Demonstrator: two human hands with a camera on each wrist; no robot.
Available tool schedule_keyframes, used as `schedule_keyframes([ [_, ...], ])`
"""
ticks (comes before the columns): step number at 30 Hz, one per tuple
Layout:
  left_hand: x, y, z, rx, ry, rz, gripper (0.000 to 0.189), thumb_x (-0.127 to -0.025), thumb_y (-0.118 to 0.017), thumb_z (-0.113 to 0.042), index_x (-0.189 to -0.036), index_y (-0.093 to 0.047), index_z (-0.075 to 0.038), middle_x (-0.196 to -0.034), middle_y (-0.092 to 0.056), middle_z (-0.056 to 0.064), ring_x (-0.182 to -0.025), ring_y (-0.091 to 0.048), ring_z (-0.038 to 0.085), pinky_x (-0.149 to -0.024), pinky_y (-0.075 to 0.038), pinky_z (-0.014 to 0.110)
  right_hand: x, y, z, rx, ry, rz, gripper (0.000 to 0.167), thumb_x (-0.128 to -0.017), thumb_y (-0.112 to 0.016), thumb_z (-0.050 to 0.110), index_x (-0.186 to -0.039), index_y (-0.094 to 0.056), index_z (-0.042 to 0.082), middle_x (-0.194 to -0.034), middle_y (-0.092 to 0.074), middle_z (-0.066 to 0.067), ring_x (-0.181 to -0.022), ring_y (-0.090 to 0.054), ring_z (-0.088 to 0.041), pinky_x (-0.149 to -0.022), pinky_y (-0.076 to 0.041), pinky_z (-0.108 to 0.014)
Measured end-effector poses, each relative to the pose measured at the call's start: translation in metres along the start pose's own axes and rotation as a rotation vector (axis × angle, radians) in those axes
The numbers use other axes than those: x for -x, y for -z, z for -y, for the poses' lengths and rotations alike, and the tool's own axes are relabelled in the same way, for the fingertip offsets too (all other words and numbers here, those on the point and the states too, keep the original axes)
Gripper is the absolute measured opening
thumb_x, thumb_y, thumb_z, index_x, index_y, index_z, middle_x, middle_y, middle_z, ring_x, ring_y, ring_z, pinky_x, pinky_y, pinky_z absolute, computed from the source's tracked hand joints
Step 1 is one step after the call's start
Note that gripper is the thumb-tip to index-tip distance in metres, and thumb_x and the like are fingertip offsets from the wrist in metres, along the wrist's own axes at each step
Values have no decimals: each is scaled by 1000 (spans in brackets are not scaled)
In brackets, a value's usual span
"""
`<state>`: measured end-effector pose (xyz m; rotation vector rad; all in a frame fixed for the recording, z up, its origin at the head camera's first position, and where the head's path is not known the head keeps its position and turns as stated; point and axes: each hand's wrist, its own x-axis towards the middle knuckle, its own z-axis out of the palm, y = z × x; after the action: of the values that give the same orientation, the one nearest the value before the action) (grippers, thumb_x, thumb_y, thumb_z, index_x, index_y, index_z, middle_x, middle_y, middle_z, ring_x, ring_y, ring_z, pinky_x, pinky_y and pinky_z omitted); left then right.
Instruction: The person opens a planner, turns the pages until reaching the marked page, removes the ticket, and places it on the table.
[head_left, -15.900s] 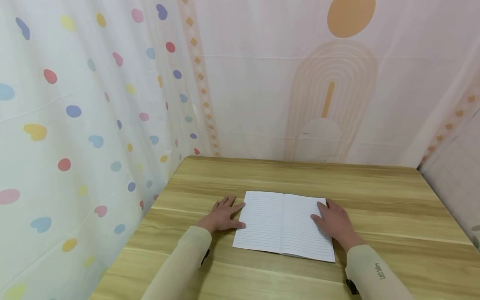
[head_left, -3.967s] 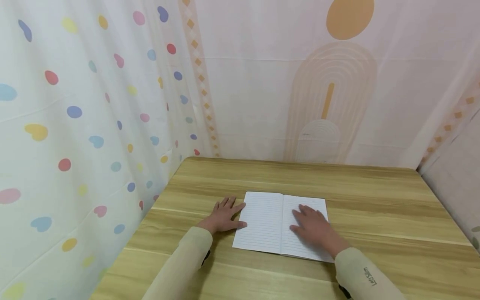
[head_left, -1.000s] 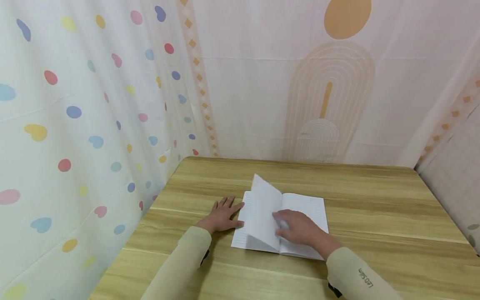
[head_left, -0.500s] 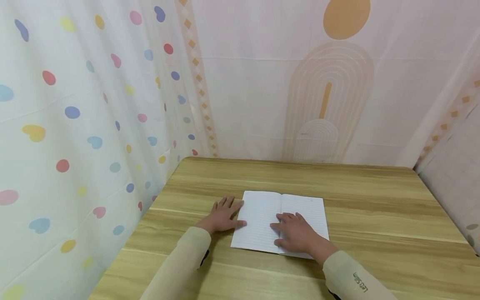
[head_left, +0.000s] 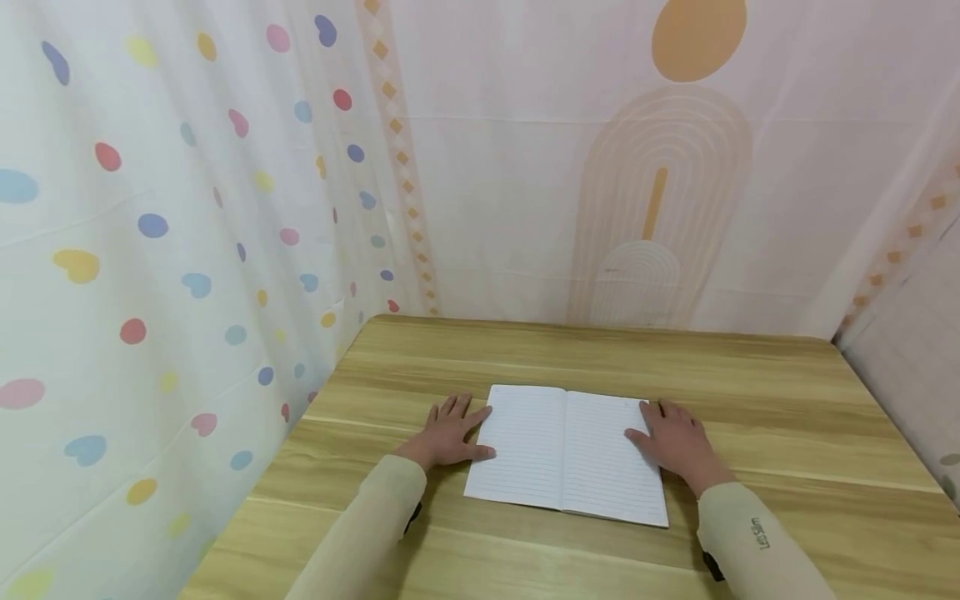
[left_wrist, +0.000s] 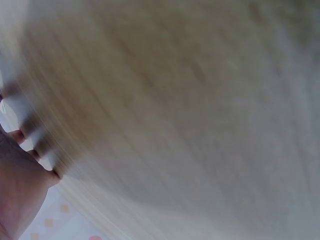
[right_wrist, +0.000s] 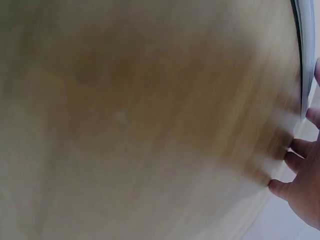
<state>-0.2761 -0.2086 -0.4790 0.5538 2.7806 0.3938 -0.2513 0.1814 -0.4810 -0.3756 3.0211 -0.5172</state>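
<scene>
A lined notebook (head_left: 563,454) lies spread flat on the wooden table, its ruled pages bare of writing. My left hand (head_left: 446,435) rests at its left edge, fingers spread, with thumb and index fingertip on the page margin. At the opposite edge my right hand (head_left: 677,439) lies with thumb and index finger on the right page, the other fingers on the wood. In the left wrist view the left hand (left_wrist: 22,175) shows only at the left border. The right wrist view catches the right hand (right_wrist: 302,170) beside the notebook's edge (right_wrist: 304,45).
The wood-grain table (head_left: 600,354) reaches back to a pale curtain (head_left: 510,183) with an arch print. A dotted curtain (head_left: 187,350) hangs along the left side. Both sleeves are beige, with a dark band under each cuff.
A second ago the right hand was turning a leaf over to the left. The leaf now lies flat, and that hand has moved back to the right edge. The left hand stayed put.
</scene>
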Motion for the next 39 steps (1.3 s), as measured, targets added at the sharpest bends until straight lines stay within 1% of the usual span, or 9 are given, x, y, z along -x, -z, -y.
schedule_keyframes([
  [5, 0, 1, -2, -7, 5, -3, 83, -90, -60, -62, -158, -30, -24, -164, -8, 19, -149, -2, 43, -115, -2, 64, 0, 5, -8, -32, -25, 20, 72, -100, -54, 44, -147, -38, -7, -147, -26, -42, -134, -24, -60, -104, -23, -72],
  [12, -1, 0, -1, -4, 6, -3, 83, -90, -60, -62, -158, -31, -23, -164, -8, 20, -149, -2, 43, -115, -3, 64, -1, 6, -5, -31, -41, 29, 65, -100, -54, 43, -147, -44, -2, -148, -26, -42, -135, -24, -61, -103, -23, -73],
  [19, -2, 0, -1, -9, 10, 7, 84, -91, -60, -63, -158, -30, -24, -164, -7, 19, -149, -2, 42, -115, -2, 63, -4, 0, -3, -42, 18, -96, 48, -97, -62, 32, -133, -61, 1, -141, -44, -35, -131, -37, -54, -102, -28, -70],
  [22, -2, 0, -1, -7, 7, 5, 84, -90, -60, -63, -158, -30, -23, -164, -7, 19, -149, -2, 42, -115, -2, 64, -7, 5, 2, -175, -15, -111, 52, -97, -64, 30, -138, -56, 0, -128, -56, -30, -117, -52, -45, -95, -41, -61],
  [26, -2, -1, 0, -11, 4, 0, 84, -90, -60, -63, -158, -30, -23, -164, -8, 19, -149, -3, 43, -115, -3, 64, -10, 20, 14, -488, -117, -90, 69, -100, -62, 31, -154, -31, 0, -124, -59, -28, -103, -58, -33, -84, -50, -46],
  [28, -2, -1, 0, -12, 3, -2, 84, -90, -61, -63, -158, -31, -23, -164, -9, 20, -149, -4, 43, -115, -4, 65, -11, 28, 21, -657, -124, -84, 70, -102, -58, 27, -157, -23, 1, -128, -58, -31, -102, -62, -32, -82, -53, -44],
  [31, -2, -1, 0, -15, 2, -2, 85, -90, -60, -63, -158, -30, -22, -164, -9, 20, -149, -4, 44, -115, -4, 65, -12, 37, 34, -852, -98, -75, 63, -104, -54, 21, -156, -25, -1, -122, -62, -28, -88, -68, -25, -73, -57, -37],
  [35, -2, -1, 0, -7, 0, -3, 86, -89, -61, -63, -158, -31, -21, -163, -10, 20, -148, -4, 45, -114, -4, 65, -11, 41, 49, -984, -46, -51, 55, -105, -52, 18, -152, -34, -3, -118, -63, -25, -78, -66, -16, -65, -57, -31],
  [39, -4, -1, 0, -7, -2, -5, 85, -89, -61, -63, -158, -31, -21, -163, -10, 21, -148, -5, 45, -114, -4, 65, -9, 40, 63, -1041, 13, -34, 54, -106, -50, 22, -153, -34, -1, -129, -56, -29, -88, -67, -22, -71, -57, -33],
])
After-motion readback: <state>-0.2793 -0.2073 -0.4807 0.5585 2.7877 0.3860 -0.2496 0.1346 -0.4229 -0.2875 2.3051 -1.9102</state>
